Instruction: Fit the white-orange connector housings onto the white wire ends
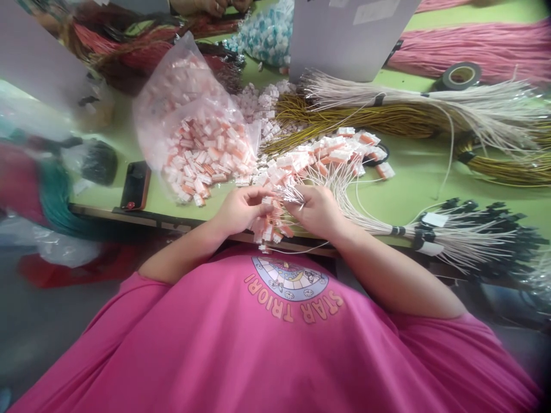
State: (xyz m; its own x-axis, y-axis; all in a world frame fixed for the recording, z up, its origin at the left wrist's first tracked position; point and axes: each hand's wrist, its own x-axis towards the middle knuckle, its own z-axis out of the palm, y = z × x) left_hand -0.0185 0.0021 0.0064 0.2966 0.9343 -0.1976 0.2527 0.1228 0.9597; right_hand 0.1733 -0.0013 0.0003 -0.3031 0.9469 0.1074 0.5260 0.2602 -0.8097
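With its fingers closed, my right hand (316,209) grips a bunch of thin white wires (293,194) whose bare-looking ends point left. My left hand (245,209) pinches an orange-and-white connector (267,207) close to those ends; whether a wire sits in it I cannot tell. Several more connectors hang on wires just below the two hands. Beyond my hands lies a pile of wired orange-and-white connectors (331,150). Their white wires run right to a black-taped bundle (398,230) that ends in black connectors (495,235).
Left of my hands, a clear bag (176,86) spills loose orange-and-white connectors (206,152). A phone (135,184) lies near the table's front edge. Behind are yellow wires (365,117), white wires (413,94), pink wires (473,49), a tape roll (461,76) and a grey box (344,40). Another person's hands (215,6) show at the top.
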